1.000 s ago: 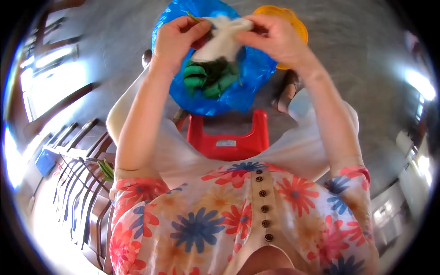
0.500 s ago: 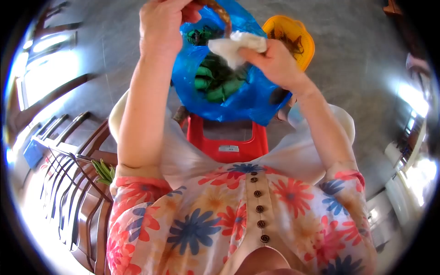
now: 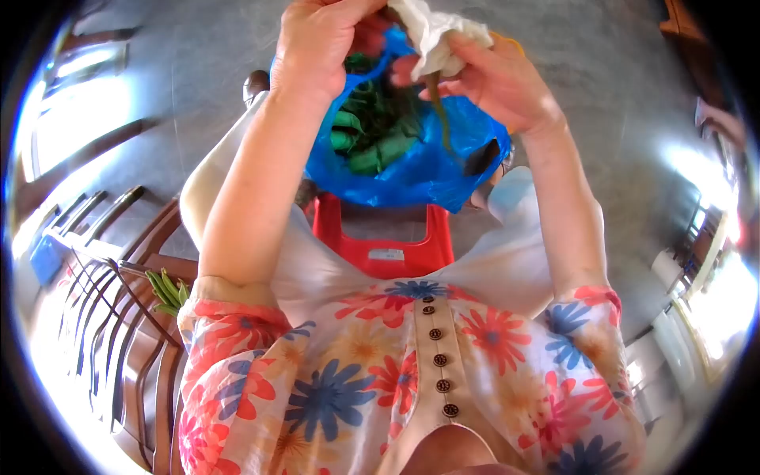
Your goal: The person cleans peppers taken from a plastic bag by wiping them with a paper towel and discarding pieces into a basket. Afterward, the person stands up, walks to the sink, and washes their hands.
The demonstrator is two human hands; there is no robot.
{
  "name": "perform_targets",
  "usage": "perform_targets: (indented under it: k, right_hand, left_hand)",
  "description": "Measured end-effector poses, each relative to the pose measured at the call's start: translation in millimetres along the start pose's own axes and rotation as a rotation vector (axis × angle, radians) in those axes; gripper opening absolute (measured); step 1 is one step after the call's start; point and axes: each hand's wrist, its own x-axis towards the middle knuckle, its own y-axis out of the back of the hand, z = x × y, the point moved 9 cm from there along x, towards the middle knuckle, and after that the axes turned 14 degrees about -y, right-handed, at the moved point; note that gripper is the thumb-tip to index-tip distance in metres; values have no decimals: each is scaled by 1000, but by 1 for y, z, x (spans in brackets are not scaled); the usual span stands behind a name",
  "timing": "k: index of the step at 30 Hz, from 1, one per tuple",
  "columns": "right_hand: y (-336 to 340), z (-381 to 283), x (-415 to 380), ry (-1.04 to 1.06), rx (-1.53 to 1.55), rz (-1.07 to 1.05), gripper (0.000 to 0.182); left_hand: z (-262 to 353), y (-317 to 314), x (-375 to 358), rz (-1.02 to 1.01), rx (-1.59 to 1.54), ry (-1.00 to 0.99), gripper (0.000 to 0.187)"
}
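Observation:
A crumpled white cloth (image 3: pixel 431 36) is pinched between the thumb and fingers of my right hand (image 3: pixel 507 83). Below it dangles a long, thin brownish strip (image 3: pixel 440 111) whose kind I cannot make out. My left hand (image 3: pixel 317 47) is closed beside the cloth's left end at the top edge of the view; what its fingers hold is hidden. Under both hands an open blue plastic bag (image 3: pixel 348 182) holds green, leafy-looking bundles (image 3: pixel 380 154) and dark, stringy pieces.
Between my knees stands a red plastic stool (image 3: pixel 388 261) below the bag. An orange-yellow rim (image 3: pixel 508 43) shows behind my right hand. Dark wooden chairs (image 3: pixel 162 269) line the left side, with green pods or leaves (image 3: pixel 166 291) near my left elbow. Grey floor (image 3: pixel 617 119) surrounds me.
Both hands have shifted right and up, and closer together. The brownish strip that arched from my left hand to the cloth now hangs below the cloth. The yellow basket is mostly covered.

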Motion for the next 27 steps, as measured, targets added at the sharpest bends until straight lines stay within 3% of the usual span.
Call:
perform_targets:
  k: [7,10,17,25,27]
  right_hand:
    - [-10,12,0,-70,292,-180,39]
    - [-6,16,4,-44,332,-162,36]
    - [2,15,2,9,26,-7,33]
    - [-24,27,-7,-106,329,-185,24]
    - [-25,25,-8,-83,395,-225,24]
  left_hand:
    - [-1,-10,-3,-73,-20,46,24]
    - [-7,-25,-10,-165,-69,101,25]
    - [-18,-28,-13,-255,74,102,23]
    - [16,13,11,32,-153,-59,22]
    - [15,-1,8,-80,-243,-34,21]
